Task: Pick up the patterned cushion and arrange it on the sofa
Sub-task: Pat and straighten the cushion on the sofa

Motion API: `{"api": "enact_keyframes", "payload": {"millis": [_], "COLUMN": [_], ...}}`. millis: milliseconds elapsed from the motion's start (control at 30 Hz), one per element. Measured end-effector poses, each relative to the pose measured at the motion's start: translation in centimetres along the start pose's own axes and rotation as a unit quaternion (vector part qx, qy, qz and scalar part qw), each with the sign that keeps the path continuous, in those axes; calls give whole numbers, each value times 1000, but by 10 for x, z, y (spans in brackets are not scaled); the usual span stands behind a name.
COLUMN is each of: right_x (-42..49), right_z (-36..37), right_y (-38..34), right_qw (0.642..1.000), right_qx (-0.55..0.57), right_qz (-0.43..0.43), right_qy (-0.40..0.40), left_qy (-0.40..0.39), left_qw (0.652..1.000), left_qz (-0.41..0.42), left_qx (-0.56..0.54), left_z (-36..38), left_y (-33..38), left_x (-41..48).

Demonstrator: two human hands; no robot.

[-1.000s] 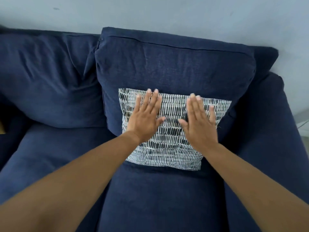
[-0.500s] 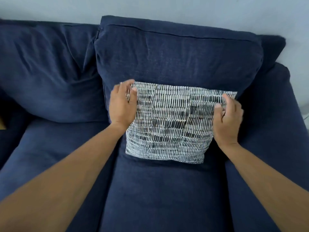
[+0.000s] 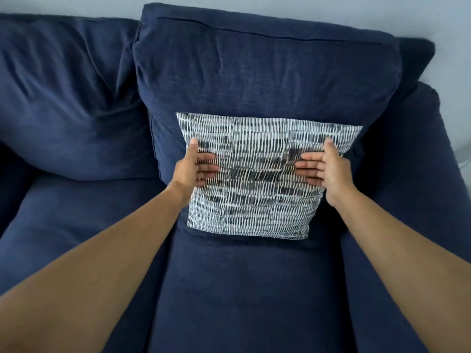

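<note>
The patterned cushion, black and white with short dashes, stands upright on the navy sofa seat and leans against the right back cushion. My left hand clasps its left edge at mid height, fingers laid flat on the front and thumb pointing up. My right hand holds the right edge the same way. The cushion's lower corners rest on the seat.
A second navy back cushion sits to the left over another seat section. The sofa's right armrest runs beside the cushion. A pale wall rises behind the sofa.
My hands went from lying flat on the cushion's front, to its upper corners, then slid down to the middle of its side edges. The cushion sits straighter against the back cushion.
</note>
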State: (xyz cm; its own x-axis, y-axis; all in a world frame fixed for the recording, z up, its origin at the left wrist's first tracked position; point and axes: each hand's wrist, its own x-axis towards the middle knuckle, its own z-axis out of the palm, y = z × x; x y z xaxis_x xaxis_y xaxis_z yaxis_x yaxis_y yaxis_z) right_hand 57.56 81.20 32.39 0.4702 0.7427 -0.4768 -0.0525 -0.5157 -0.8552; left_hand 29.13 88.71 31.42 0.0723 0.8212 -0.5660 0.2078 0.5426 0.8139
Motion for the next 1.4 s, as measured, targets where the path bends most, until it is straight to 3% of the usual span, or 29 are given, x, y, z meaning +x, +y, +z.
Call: {"api": "enact_keyframes", "payload": {"millis": [133, 233, 300, 367, 500, 567, 667, 767, 833, 1033, 1167, 1267, 1333, 1400], "right_x": [-26, -46, -45, -36, -16, -21, -41, -59, -61, -27, -24, -43, -54, -57], "right_z": [4, 31, 44, 44, 6, -9, 0, 33, 51, 35, 16, 14, 16, 22], "right_y": [15, 38, 51, 58, 59, 61, 65, 81, 92, 107, 109, 100, 89, 71], "right_qw": [999, 993, 986, 990, 999, 998, 997, 963, 945, 973, 975, 978, 975, 917], "right_qx": [40, -34, -76, -75, -12, -1, -33, -155, -196, -161, -141, -180, -206, -282], "right_qz": [-16, -15, -6, 1, 24, 43, 45, 59, 70, 98, 123, 50, -81, -273], "right_qy": [-16, -110, -145, -119, 33, 46, -59, -211, -254, -134, -117, -96, -18, 76], "left_qy": [-54, -118, -119, -86, -3, -2, -83, -156, -168, -100, -86, -63, -14, 69], "left_qw": [998, 991, 989, 992, 998, 999, 994, 980, 975, 982, 981, 980, 966, 911], "left_qz": [-21, -61, -72, -72, -47, -34, -38, -69, -81, -85, -61, -12, 68, 227], "left_qx": [-22, 23, 47, 51, 43, 35, 58, 99, 120, 135, 163, 191, 247, 337], "left_z": [5, 24, 34, 35, 11, 2, 12, 38, 48, 25, 7, 5, 12, 19], "left_y": [-17, -40, -50, -53, -55, -58, -66, -82, -95, -108, -109, -107, -96, -76], "left_x": [-16, -26, -26, -20, -5, -8, -26, -40, -41, -17, -18, -35, -44, -47]}}
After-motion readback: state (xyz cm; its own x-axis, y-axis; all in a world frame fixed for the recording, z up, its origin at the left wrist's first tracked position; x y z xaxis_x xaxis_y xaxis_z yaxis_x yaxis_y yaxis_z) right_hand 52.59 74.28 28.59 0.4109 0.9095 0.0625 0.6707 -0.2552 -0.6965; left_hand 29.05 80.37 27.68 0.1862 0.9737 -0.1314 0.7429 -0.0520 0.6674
